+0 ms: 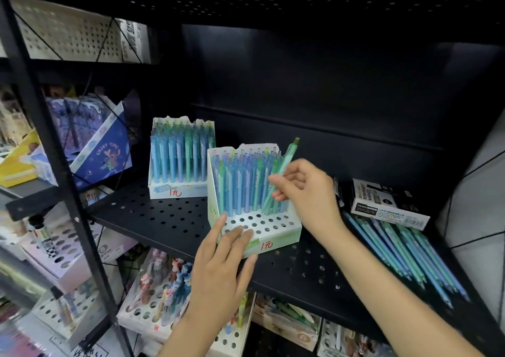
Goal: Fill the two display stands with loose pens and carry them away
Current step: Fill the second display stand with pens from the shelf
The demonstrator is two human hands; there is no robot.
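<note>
head view, looking down at a black perforated shelf (164, 220). nearest, left hand (221, 269) spread flat, fingers straight, resting on the front left corner of the near display stand (276, 233), fingertips over its holed tray. right hand (306, 189) raised just right of that stand, pinching a green pen (281, 170) between thumb and fingers; pen tilted, upper end leaning right and away, lower end down among the last row of standing pens at the stand's right side. cannot tell whether its tip sits in a hole. near display stand white, marked "1元" in red on its front lip, back rows packed with upright blue and green pens, front rows of holes bare. to the right on the same shelf, well apart from the stand, a heap of loose pens (404, 258) lying flat, blue and green, pointing toward the front right edge. just behind that heap, touching its far end, a marker box (388, 203) in black and white. farther back and left, the far display stand (180, 165), same white kind with the same red mark, every visible row filled with upright pens, standing just behind the near stand's left corner. beyond the shelf post at far left, a blue printed box (101, 151) tilted on a neighbouring shelf. below the shelf, more holed white stands, partly filled, blurred.
</note>
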